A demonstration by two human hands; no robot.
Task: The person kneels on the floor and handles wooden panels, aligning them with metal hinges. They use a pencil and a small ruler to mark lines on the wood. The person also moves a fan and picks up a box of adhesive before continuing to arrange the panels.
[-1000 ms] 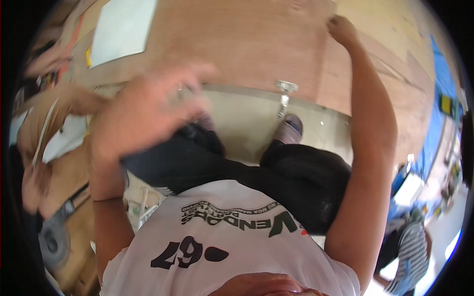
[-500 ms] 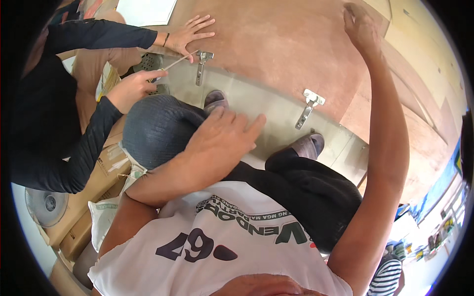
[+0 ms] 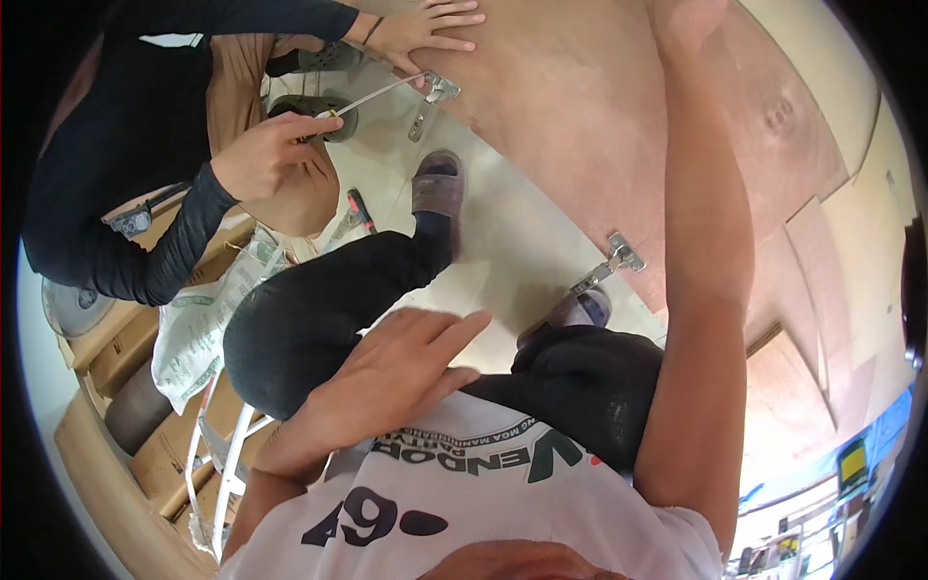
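Observation:
My left hand [image 3: 391, 362] hovers above my lap with its fingers stretched out and nothing in it. My right arm reaches forward over a brown plywood panel [image 3: 551, 106]. At the upper edge of the view my right hand [image 3: 688, 19] is cut off, its fingers hidden. Two metal cabinet hinges are fixed along the panel's near edge: the left hinge [image 3: 440, 89] and the right hinge [image 3: 623, 253]. A co-worker's hand [image 3: 266, 155] holds a screwdriver [image 3: 372, 94], its tip at the left hinge. The co-worker's other hand [image 3: 425, 31] lies flat on the panel.
A red-and-black handled tool [image 3: 361, 210] lies on the tiled floor near my left foot. At the left are a white sack [image 3: 203, 333], cardboard boxes [image 3: 126, 358] and a white metal frame [image 3: 232, 464]. More wooden sheets [image 3: 831, 261] lie at the right.
The view has turned, so the panel and hinges sit at a new angle. My left hand is lower, closer to my body. My right hand has moved toward the upper edge of the view.

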